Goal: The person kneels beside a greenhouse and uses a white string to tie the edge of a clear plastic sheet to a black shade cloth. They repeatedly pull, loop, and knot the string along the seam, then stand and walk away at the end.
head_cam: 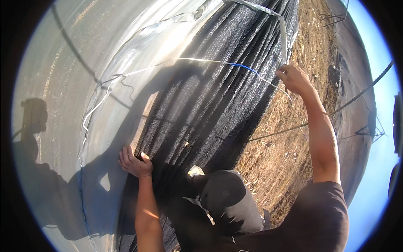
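Black mesh shade netting runs in long folds down the middle of the head view, alongside pale plastic sheeting. My left hand rests at the netting's left edge, fingers spread over the sheeting; whether it pinches the mesh I cannot tell. On the right, my right hand has thumb and fingers closed on the lower end of a pale plastic strip at the netting's right edge. A thin white cord with a blue section crosses the netting, its loose end hanging just below my right hand.
Dry straw-like grass lies to the right of the netting. A taut rope runs diagonally behind my right forearm. Metal frames stand farther off. My bent knee is against the netting, and shadows fall on the sheeting.
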A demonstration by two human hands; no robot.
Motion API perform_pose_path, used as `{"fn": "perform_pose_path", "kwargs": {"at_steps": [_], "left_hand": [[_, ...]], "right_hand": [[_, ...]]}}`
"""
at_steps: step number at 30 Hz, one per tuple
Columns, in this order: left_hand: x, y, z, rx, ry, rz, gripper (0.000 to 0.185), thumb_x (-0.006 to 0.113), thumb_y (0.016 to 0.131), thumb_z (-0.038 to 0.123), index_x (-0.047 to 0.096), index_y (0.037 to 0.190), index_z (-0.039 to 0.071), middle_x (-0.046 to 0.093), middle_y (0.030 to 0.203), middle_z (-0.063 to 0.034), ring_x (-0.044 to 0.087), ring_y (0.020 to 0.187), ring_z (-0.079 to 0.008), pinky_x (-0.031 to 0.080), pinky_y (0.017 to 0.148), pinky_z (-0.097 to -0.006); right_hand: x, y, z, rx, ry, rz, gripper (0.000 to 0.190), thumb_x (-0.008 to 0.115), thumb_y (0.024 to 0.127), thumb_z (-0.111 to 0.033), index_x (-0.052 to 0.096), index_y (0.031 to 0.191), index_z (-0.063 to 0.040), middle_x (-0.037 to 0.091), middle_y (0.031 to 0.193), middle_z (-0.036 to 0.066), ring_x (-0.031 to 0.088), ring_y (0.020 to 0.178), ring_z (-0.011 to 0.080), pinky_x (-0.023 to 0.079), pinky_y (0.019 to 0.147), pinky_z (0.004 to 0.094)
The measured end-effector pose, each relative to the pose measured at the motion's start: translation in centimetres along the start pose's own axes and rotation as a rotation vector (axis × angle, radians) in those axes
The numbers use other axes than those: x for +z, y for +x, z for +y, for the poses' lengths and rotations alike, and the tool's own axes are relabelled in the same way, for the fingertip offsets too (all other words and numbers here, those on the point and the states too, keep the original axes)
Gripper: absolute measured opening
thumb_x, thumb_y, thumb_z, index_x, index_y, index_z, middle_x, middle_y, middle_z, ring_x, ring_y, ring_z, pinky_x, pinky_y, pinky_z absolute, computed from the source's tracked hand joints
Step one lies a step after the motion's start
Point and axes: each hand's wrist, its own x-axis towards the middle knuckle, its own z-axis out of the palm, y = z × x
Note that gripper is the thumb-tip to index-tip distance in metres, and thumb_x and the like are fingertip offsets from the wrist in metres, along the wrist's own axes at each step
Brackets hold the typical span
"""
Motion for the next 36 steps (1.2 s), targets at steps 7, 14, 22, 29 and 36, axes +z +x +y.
{"fn": "perform_pose_path", "kwargs": {"at_steps": [7, 14, 22, 29, 36], "left_hand": [[0.2, 0.2, -0.2, 0.033, 0.014, 0.02, 0.056, 0.045, 0.103, 0.045, 0.052, 0.146, 0.01, 0.053, 0.149, -0.0101, 0.046, 0.143, -0.0343, 0.031, 0.119, -0.0558], [0.1, -0.2, -0.2, 0.019, -0.017, 0.03, 0.055, 0.045, 0.101, 0.045, 0.053, 0.145, 0.012, 0.052, 0.15, -0.0087, 0.046, 0.143, -0.033, 0.032, 0.119, -0.0556], [0.5, -0.2, -0.6, -0.018, -0.022, 0.003, 0.057, 0.054, 0.094, 0.04, 0.054, 0.145, 0.013, 0.051, 0.151, -0.0091, 0.043, 0.145, -0.0325, 0.029, 0.121, -0.0569], [0.4, -0.9, -0.6, -0.075, -0.055, -0.042, 0.059, 0.061, 0.089, 0.037, 0.056, 0.142, 0.013, 0.053, 0.15, -0.0078, 0.043, 0.144, -0.0317, 0.028, 0.121, -0.0557], [0.0, -1.1, -0.4, -0.107, -0.07, -0.039, 0.057, 0.061, 0.088, 0.036, 0.057, 0.141, 0.015, 0.054, 0.147, -0.0078, 0.044, 0.142, -0.0318, 0.029, 0.12, -0.0542]], "right_hand": [[-2.9, -8.3, 8.4, 0.202, 0.102, 0.159, 0.037, 0.06, 0.104, -0.04, 0.073, 0.099, -0.006, 0.072, 0.084, 0.01, 0.067, 0.08, 0.0216, 0.053, 0.079, 0.0425], [0.9, -16.4, 4.7, 0.362, -0.111, -0.092, 0.032, 0.054, 0.104, -0.035, 0.073, 0.099, -0.01, 0.074, 0.097, 0.014, 0.071, 0.093, 0.0329, 0.053, 0.088, 0.0501], [4.7, -14.4, -10.2, -0.669, 0.244, -0.138, 0.025, 0.068, 0.099, -0.03, 0.07, 0.111, -0.008, 0.071, 0.102, 0.011, 0.069, 0.102, 0.0323, 0.055, 0.09, 0.0442], [-4.0, -13.4, -15.8, -0.774, 0.379, -0.243, 0.012, 0.078, 0.09, -0.016, 0.074, 0.092, -0.005, 0.074, 0.083, 0.009, 0.074, 0.076, 0.0272, 0.058, 0.068, 0.0365], [-9.5, -2.1, -13.5, -0.882, 1.016, 0.491, 0.012, 0.066, 0.105, -0.016, 0.068, 0.106, -0.005, 0.059, 0.075, 0.001, 0.05, 0.061, 0.0053, 0.04, 0.057, 0.018]]}}
